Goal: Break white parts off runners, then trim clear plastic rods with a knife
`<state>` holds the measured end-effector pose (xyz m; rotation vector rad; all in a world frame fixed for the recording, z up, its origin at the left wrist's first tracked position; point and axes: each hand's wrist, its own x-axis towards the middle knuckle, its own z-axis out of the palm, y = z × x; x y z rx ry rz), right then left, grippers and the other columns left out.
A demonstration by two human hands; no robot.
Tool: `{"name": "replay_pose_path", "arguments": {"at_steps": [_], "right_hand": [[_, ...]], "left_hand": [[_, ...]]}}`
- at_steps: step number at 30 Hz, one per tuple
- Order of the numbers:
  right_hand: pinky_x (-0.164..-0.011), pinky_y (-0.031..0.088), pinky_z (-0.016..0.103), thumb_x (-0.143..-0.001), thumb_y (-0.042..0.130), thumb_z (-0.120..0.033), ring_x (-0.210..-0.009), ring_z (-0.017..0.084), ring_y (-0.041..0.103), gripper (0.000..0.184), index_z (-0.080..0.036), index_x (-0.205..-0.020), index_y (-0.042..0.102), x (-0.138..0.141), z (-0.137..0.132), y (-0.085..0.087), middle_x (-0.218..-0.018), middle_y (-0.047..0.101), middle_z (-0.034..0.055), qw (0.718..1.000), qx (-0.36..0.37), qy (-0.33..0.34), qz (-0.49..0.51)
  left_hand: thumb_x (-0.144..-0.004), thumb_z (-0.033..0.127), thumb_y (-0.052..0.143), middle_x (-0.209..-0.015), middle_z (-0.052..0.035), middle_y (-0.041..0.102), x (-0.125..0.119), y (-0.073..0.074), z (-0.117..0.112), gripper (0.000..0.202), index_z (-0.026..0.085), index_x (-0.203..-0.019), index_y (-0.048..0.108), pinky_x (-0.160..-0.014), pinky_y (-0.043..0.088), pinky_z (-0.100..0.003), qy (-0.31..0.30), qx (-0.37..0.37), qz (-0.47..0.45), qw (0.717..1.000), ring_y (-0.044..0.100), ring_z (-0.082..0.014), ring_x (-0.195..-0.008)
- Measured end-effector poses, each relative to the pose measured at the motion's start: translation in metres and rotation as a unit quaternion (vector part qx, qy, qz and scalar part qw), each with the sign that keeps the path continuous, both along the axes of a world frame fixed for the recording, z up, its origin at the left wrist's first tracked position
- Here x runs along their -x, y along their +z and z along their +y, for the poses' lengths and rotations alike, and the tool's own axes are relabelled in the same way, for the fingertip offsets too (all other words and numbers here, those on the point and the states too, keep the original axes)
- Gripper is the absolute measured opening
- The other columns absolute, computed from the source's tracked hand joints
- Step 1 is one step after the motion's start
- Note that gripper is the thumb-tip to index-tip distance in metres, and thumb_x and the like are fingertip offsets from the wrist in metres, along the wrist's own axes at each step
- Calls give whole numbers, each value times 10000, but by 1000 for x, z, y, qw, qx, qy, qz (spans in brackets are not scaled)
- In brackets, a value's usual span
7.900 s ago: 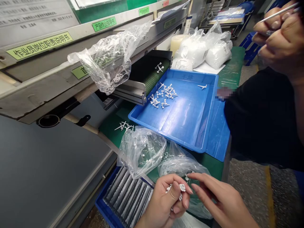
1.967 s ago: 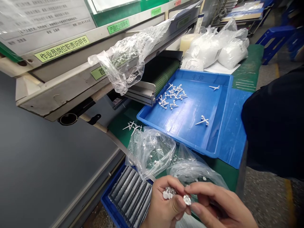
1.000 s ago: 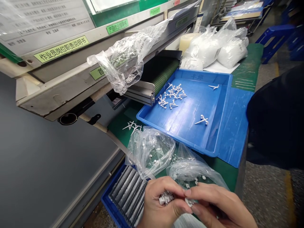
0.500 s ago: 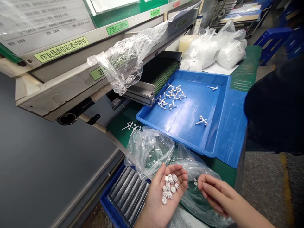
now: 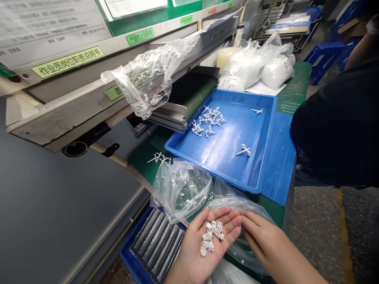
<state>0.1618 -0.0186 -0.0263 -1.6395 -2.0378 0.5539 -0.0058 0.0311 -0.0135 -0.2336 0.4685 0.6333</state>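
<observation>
My left hand lies palm up and cupped, with several small white plastic caps heaped in the palm. Against its fingertips is my right hand, its fingers held together. The ends of those fingers are hidden, so what they pinch, if anything, cannot be made out. Both hands are over a clear plastic bag on the green table. Just beyond, an open clear bag has a few white bits in it.
A blue tray holds several thin white plastic pieces. More such pieces lie on the green surface by the conveyor. A blue bin contains wrapped grey rolls. A dark-clothed person is at the right.
My right hand has moved left, from apart to the left hand's fingertips. The white caps have shifted in my left palm. The whole view has shifted slightly.
</observation>
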Motion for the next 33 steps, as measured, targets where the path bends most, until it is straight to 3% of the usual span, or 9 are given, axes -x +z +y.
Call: {"name": "replay_pose_path", "arguments": {"at_steps": [3, 7, 9, 12, 17, 21, 25, 28, 33], "right_hand": [[-637, 521, 241, -882, 396, -150, -799, 152, 628, 214, -212, -1042, 523, 2, -1, 22, -910, 627, 54, 998, -37, -48, 24], [-663, 462, 272, -841, 498, -163, -784, 164, 592, 163, -206, -984, 564, 12, 6, 37, -866, 627, 44, 993, -115, 26, 1], [-644, 423, 301, -834, 518, -182, -753, 176, 569, 137, -212, -944, 593, 19, 11, 36, -838, 631, 40, 991, -115, 57, -27], [-629, 371, 316, -879, 455, -207, -734, 184, 535, 156, -219, -910, 608, 28, 14, 28, -798, 624, 37, 994, -95, 51, -24], [-624, 359, 319, -900, 402, -159, -699, 172, 506, 189, -197, -851, 581, 26, 13, 24, -754, 602, 25, 997, -50, 57, 22], [-617, 404, 303, -869, 477, -161, -692, 162, 529, 106, -203, -897, 571, 20, 14, 32, -749, 607, 22, 994, -79, 45, 64], [-592, 434, 289, -851, 517, -167, -669, 158, 549, 70, -214, -847, 569, 18, 15, 39, -704, 595, 15, 989, -106, 7, 101], [-584, 450, 291, -833, 544, -163, -669, 164, 555, 70, -215, -868, 575, 17, 14, 39, -705, 596, 20, 988, -111, 18, 110], [-593, 471, 261, -818, 550, -121, -695, 148, 563, 146, -220, -924, 573, 16, 13, 40, -731, 591, 11, 984, -96, 28, 150]], "left_hand": [[-901, 275, 367, -1123, -231, 611, -1, 1, 0, 421, -44, -1052, 596, -1017, 332, -376, 15, 11, -1, 1000, 517, -295, -1143], [-909, 270, 334, -1126, -211, 612, -3, 4, 1, 424, -27, -1047, 603, -998, 341, -345, 13, 2, 4, 1000, 516, -271, -1143], [-913, 267, 315, -1072, -202, 632, -4, 4, 1, 434, -30, -1058, 597, -957, 370, -304, 8, -7, 12, 1000, 563, -233, -1073], [-908, 256, 329, -974, -186, 647, -6, 2, 1, 431, -48, -1080, 581, -861, 417, -249, 4, -9, 13, 1000, 614, -170, -901], [-817, 197, 529, -791, -84, 632, -7, 1, -2, 334, -51, -1026, 606, -612, 410, -154, 3, -3, -5, 1000, 552, -72, -656], [-781, 159, 599, -799, -64, 616, -7, 3, -7, 165, 43, -873, 673, -658, 415, -170, -4, -52, 70, 996, 550, -78, -686], [-691, 231, 725, -574, -13, 530, -5, 2, -10, 174, 81, -740, 651, -440, 295, -133, -54, -121, 124, 983, 441, -44, -495], [-588, 208, 801, -524, 0, 523, -4, 1, -10, 251, 93, -729, 630, -392, 234, -114, -48, -111, 141, 983, 402, -30, -458], [-581, 206, 807, -552, -13, 540, -4, 4, -10, 250, 89, -701, 622, -369, 226, -92, -46, -105, 119, 986, 400, -15, -452]]}}
